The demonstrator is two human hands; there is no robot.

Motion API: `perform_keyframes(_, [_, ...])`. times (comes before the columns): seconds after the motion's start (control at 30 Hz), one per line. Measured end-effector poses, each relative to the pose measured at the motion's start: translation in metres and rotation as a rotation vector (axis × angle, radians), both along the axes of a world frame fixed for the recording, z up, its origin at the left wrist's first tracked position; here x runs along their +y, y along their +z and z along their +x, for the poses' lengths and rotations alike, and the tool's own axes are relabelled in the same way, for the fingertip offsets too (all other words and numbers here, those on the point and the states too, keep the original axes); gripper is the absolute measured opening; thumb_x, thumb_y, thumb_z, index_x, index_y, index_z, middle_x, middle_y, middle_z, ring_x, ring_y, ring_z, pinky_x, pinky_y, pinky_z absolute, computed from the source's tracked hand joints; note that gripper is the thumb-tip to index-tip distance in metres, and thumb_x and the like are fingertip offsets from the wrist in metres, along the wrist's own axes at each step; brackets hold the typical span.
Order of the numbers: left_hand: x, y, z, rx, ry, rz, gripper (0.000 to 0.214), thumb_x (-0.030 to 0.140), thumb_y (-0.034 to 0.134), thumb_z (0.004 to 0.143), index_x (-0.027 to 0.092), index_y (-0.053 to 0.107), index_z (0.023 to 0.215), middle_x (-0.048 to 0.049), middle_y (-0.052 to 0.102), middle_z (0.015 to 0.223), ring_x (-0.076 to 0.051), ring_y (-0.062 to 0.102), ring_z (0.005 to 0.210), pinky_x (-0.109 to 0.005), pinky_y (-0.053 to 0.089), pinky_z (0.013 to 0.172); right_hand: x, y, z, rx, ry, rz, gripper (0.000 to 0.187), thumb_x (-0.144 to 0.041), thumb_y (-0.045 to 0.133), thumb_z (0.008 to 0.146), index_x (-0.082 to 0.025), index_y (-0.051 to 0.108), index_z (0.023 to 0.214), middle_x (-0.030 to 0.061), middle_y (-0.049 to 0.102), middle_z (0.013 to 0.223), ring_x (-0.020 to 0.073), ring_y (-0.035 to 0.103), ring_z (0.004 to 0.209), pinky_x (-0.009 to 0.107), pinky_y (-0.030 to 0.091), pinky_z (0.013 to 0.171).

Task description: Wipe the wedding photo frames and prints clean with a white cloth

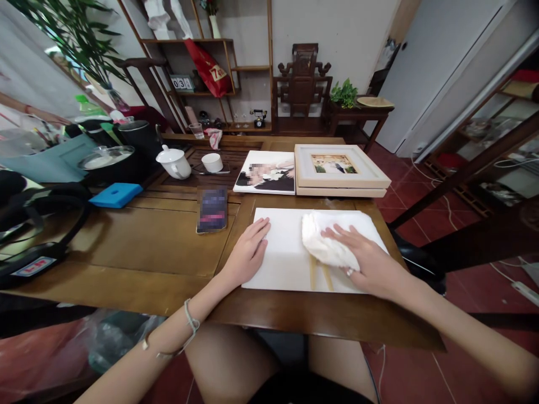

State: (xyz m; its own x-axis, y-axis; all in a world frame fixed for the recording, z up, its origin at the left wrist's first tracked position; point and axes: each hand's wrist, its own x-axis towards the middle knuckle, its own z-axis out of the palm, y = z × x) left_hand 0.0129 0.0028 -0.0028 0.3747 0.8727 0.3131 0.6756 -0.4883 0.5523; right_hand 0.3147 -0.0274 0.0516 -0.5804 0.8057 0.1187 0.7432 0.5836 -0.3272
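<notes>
Head view: a white panel (282,264) lies flat at the near edge of the wooden counter (160,241), right in front of the person. The left hand (248,251) rests palm down on the panel's left edge, fingers straight and close together, gripping nothing. The right hand (367,259) lies flat on a crumpled white cloth (324,245), fingers stretched out across it, pressing it onto the right half of the panel rather than pinching it. Two tan streaks show on the panel just below the cloth; what they are cannot be told. A thin bracelet (191,324) circles the left wrist.

Just beyond the panel lie an unframed photo print (266,173) and, touching its right side, a pale framed picture (342,167). A phone (211,209) lies left of the panel, near the left hand's fingertips. Farther left are a blue block (115,194), a white teapot (174,162) and a small white cup (211,162).
</notes>
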Motion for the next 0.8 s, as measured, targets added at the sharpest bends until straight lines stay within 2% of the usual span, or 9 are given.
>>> perform_keyframes(0.13, [0.000, -0.001, 0.000, -0.002, -0.001, 0.003, 0.045, 0.025, 0.035, 0.099, 0.013, 0.049, 0.140, -0.0145, 0.045, 0.149, -0.026, 0.036, 0.142, -0.048, 0.030, 0.119, -0.060, 0.019, 0.003, -0.134, 0.057, -0.081, 0.089, -0.009, 0.050, 0.061, -0.018, 0.037, 0.149, 0.0063, 0.038, 0.152, 0.0311, 0.033, 0.140, 0.051, 0.038, 0.111])
perform_keyframes(0.2, [0.000, -0.002, 0.000, -0.002, -0.001, 0.005, 0.045, 0.025, 0.035, 0.099, 0.012, 0.049, 0.140, -0.0146, 0.045, 0.149, -0.026, 0.035, 0.142, -0.049, 0.029, 0.119, -0.071, 0.026, 0.009, -0.162, 0.066, -0.136, 0.093, -0.007, 0.050, 0.060, -0.025, 0.035, 0.150, 0.0015, 0.035, 0.154, 0.0299, 0.034, 0.140, 0.048, 0.040, 0.111])
perform_keyframes(0.27, [0.001, -0.002, 0.000, -0.002, -0.001, 0.007, 0.045, 0.025, 0.034, 0.099, 0.013, 0.049, 0.140, -0.0143, 0.045, 0.149, -0.027, 0.035, 0.143, -0.050, 0.029, 0.119, -0.062, 0.028, 0.015, -0.165, 0.030, -0.193, 0.089, -0.008, 0.050, 0.066, -0.030, 0.033, 0.151, -0.0012, 0.033, 0.154, 0.0284, 0.035, 0.140, 0.048, 0.039, 0.111])
perform_keyframes(0.37, [0.001, -0.003, 0.000, -0.007, 0.001, 0.008, 0.045, 0.025, 0.035, 0.099, 0.014, 0.049, 0.140, -0.0136, 0.045, 0.149, -0.027, 0.036, 0.142, -0.050, 0.030, 0.118, -0.019, 0.020, 0.023, -0.117, -0.006, -0.227, 0.075, -0.015, 0.048, 0.079, -0.029, 0.031, 0.151, -0.0013, 0.026, 0.157, 0.0266, 0.027, 0.143, 0.052, 0.031, 0.115])
perform_keyframes(0.5, [0.001, -0.003, -0.001, -0.016, -0.004, 0.008, 0.044, 0.025, 0.037, 0.098, 0.016, 0.050, 0.140, -0.0125, 0.046, 0.149, -0.026, 0.037, 0.141, -0.049, 0.031, 0.118, 0.045, -0.004, 0.031, 0.016, 0.045, -0.146, 0.062, -0.025, 0.045, 0.089, -0.029, 0.033, 0.150, -0.0025, 0.026, 0.159, 0.0236, 0.017, 0.146, 0.051, 0.020, 0.119])
perform_keyframes(0.57, [0.001, -0.003, -0.002, -0.015, -0.004, 0.010, 0.044, 0.024, 0.037, 0.098, 0.015, 0.050, 0.139, -0.0130, 0.046, 0.149, -0.026, 0.037, 0.141, -0.049, 0.032, 0.118, 0.063, -0.013, 0.032, 0.054, -0.026, -0.084, 0.060, -0.028, 0.044, 0.091, -0.031, 0.033, 0.150, -0.0031, 0.028, 0.158, 0.0241, 0.018, 0.146, 0.052, 0.021, 0.119])
perform_keyframes(0.67, [0.000, -0.002, -0.002, -0.010, 0.000, 0.008, 0.044, 0.024, 0.036, 0.098, 0.013, 0.050, 0.139, -0.0141, 0.046, 0.149, -0.026, 0.037, 0.141, -0.049, 0.031, 0.118, 0.061, -0.014, 0.030, 0.046, -0.147, -0.028, 0.063, -0.026, 0.047, 0.088, -0.026, 0.035, 0.149, 0.0013, 0.032, 0.157, 0.0276, 0.021, 0.145, 0.054, 0.022, 0.118])
perform_keyframes(0.73, [0.000, -0.002, -0.001, -0.013, 0.000, 0.009, 0.044, 0.025, 0.036, 0.098, 0.015, 0.050, 0.139, -0.0136, 0.046, 0.149, -0.026, 0.037, 0.141, -0.050, 0.032, 0.117, 0.042, -0.007, 0.026, 0.011, -0.144, -0.024, 0.066, -0.022, 0.048, 0.083, -0.021, 0.036, 0.149, 0.0054, 0.036, 0.155, 0.0290, 0.024, 0.144, 0.055, 0.022, 0.118])
perform_keyframes(0.8, [0.000, -0.001, -0.001, -0.015, -0.003, 0.013, 0.044, 0.025, 0.036, 0.098, 0.016, 0.050, 0.140, -0.0131, 0.046, 0.149, -0.026, 0.038, 0.141, -0.051, 0.032, 0.117, 0.010, 0.002, 0.024, -0.034, -0.083, -0.049, 0.073, -0.017, 0.049, 0.077, -0.020, 0.035, 0.149, 0.0057, 0.036, 0.154, 0.0294, 0.026, 0.143, 0.054, 0.023, 0.117])
